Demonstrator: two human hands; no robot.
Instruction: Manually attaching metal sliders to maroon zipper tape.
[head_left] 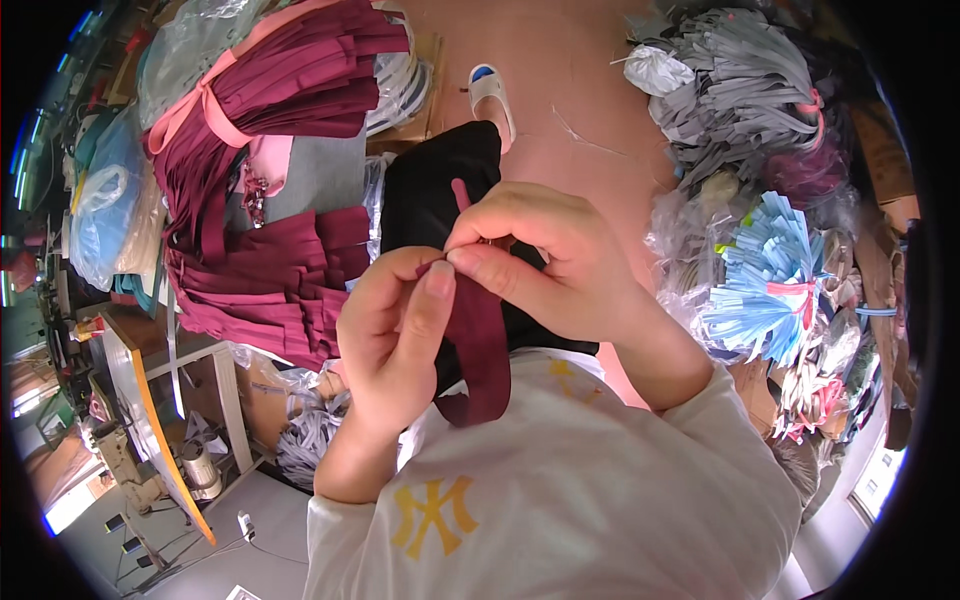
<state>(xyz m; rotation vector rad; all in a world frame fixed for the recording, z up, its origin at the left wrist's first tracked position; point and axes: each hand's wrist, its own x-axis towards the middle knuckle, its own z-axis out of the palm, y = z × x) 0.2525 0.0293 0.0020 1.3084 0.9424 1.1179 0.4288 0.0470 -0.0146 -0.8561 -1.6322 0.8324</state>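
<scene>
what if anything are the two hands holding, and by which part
A maroon cloth strip, pinched by the left hand and right hand above the part hanging down; whether they grip an end or an edge is hidden.

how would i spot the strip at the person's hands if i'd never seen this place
Find the white shirt at the bottom; above it the left hand and right hand meet. A dark red strip hangs from there, curving at its lower end. Unlike the thick dark red bundles at left, it hangs alone.
</scene>
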